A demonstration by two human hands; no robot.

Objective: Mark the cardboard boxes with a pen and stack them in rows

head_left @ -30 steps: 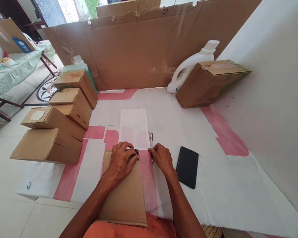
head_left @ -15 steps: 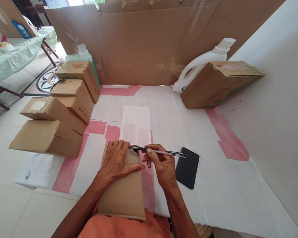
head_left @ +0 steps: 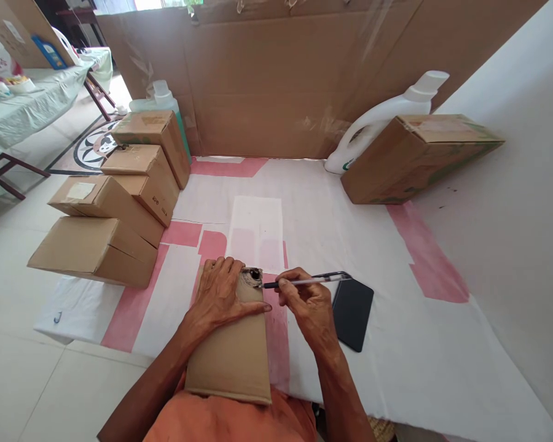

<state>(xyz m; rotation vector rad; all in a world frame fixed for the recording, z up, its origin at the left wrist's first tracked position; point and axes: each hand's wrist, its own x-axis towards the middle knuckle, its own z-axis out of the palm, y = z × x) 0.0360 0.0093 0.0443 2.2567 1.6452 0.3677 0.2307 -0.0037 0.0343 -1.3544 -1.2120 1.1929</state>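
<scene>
A brown cardboard box (head_left: 230, 362) lies in front of me, its near end against the orange clothing. My left hand (head_left: 219, 291) holds it down, fingers over the far left edge and thumb stretched across to the right edge. Near its far right corner is a dark scribbled ring (head_left: 250, 277) with a black spot inside. Between the thumb and fingers of my right hand (head_left: 306, 301) is a slim pen (head_left: 299, 282) with a clear barrel and black grip. Its tip points left, at the right side of the ring; whether it touches I cannot tell.
A black phone-like slab (head_left: 354, 314) lies right of my right hand. Several cardboard boxes (head_left: 92, 245) stand at left, by a bottle of green liquid (head_left: 183, 132). A white jug (head_left: 378, 116) stands behind another box (head_left: 396, 159). A tall cardboard sheet (head_left: 258, 86) closes the back.
The pen tip has moved from the far part of the scribbled ring toward its near right side, uncovering the black spot. My left hand keeps its place on the box. The view has shifted slightly.
</scene>
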